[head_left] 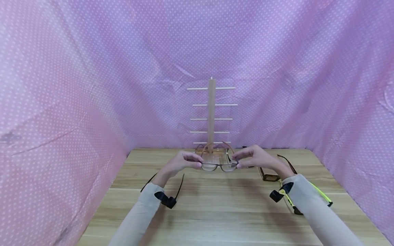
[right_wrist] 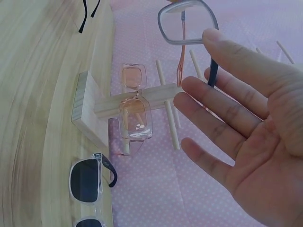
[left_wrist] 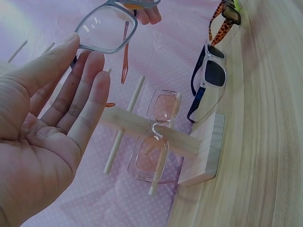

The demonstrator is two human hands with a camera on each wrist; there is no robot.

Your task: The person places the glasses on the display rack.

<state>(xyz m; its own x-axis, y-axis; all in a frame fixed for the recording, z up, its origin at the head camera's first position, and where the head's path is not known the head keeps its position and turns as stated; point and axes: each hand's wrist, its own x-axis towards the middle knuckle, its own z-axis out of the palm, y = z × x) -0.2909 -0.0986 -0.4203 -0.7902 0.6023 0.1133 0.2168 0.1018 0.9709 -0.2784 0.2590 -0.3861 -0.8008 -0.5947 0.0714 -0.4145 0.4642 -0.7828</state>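
Both hands hold up a pair of grey-framed eyeglasses (head_left: 219, 165), in front of a wooden glasses rack (head_left: 211, 112). My left hand (head_left: 181, 162) pinches one side of the frame between thumb and fingers; in the left wrist view its lens (left_wrist: 106, 28) is at the fingertips. At the other side, my right hand (head_left: 258, 157) pinches the frame near the hinge. The temples are unfolded and point toward the rack, with orange-brown ends. Behind them, clear-framed glasses with pinkish lenses (right_wrist: 135, 104) sit on the rack's lowest rod.
White-framed sunglasses with dark lenses (left_wrist: 214, 66) lie right of the rack base (left_wrist: 203, 156). Tortoiseshell glasses (head_left: 271, 177) and neon-yellow glasses (head_left: 321, 194) lie by the right forearm. Dark temples (head_left: 180, 186) show beside the left wrist. Pink dotted cloth (head_left: 197, 41) surrounds the wooden table (head_left: 215, 218).
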